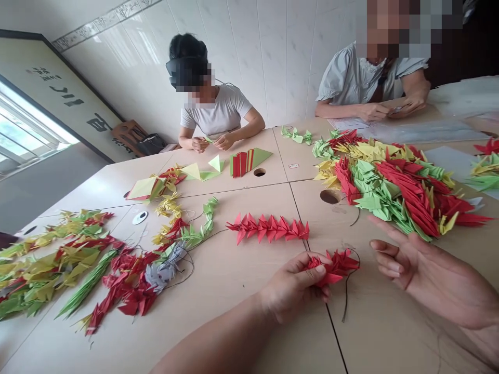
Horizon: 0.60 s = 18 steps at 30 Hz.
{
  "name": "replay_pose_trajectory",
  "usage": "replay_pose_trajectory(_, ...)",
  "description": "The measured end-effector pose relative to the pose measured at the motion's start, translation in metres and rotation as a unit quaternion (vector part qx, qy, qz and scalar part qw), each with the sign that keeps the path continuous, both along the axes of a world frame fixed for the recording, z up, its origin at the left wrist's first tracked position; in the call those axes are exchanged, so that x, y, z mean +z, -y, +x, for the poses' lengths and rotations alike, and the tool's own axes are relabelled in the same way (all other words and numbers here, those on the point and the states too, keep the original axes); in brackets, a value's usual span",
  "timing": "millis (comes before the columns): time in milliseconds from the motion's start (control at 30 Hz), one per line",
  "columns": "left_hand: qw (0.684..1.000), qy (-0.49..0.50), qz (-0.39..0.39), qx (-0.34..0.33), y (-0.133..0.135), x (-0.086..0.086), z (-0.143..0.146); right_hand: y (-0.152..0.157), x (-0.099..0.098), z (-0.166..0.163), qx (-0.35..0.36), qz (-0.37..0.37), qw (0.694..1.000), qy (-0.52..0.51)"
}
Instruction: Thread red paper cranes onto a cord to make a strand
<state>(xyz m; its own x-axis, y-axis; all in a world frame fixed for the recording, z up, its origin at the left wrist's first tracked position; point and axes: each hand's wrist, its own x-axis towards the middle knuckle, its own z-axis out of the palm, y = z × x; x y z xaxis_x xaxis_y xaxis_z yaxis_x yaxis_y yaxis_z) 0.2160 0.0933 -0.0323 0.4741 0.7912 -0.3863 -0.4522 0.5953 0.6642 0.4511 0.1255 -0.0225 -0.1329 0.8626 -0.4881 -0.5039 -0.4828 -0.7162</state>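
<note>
L hand [294,283] has its grip pinched on a small bunch of red paper cranes [333,266], thumb and fingers pressing the folded bodies together just above the counter [234,291], near the seam between two panels. A dark thread [346,296] trails down from the bunch & curls over the counter; prob. the cranes are strung on it, though the thread is too thin to be sure. The pinch keeps the pieces stacked tight so they don't slide apart.

R hand [424,275] holds nothing: fingers spread, palm up, hovering just beside the bunch w/ fingertips pointing at it.

Beyond the hands lies a finished row of red cranes [268,228], flat & straight. Far right, a big loose heap of red, green & yellow cranes [393,187] sits within reach. On the left, more mixed strands [78,270] are laid out lengthwise so they stay untangled.

Across the counter two other people sit, each w/ hands busy on small paper pieces; flat paper sheets [202,171] lie in front of one.
</note>
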Motion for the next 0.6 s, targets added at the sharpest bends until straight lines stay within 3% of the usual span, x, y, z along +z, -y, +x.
replay_pose_trajectory(300,0.999,-0.012,0.036,0.006,0.000,0.000,0.003,-0.003,0.002,-0.004,0.003,0.022,0.999,0.040)
replay_pose_trajectory(433,0.998,-0.023,0.051,0.005,0.000,0.000,0.005,0.001,0.001,-0.006,0.038,0.098,0.991,0.085)
replay_pose_trajectory(500,0.998,-0.029,0.059,0.004,0.001,0.001,0.005,0.007,0.001,-0.009,0.066,0.176,0.969,0.159)
replay_pose_trajectory(600,0.995,-0.049,0.085,0.005,0.002,0.003,0.006,0.018,0.003,-0.017,0.136,0.312,0.888,0.309)
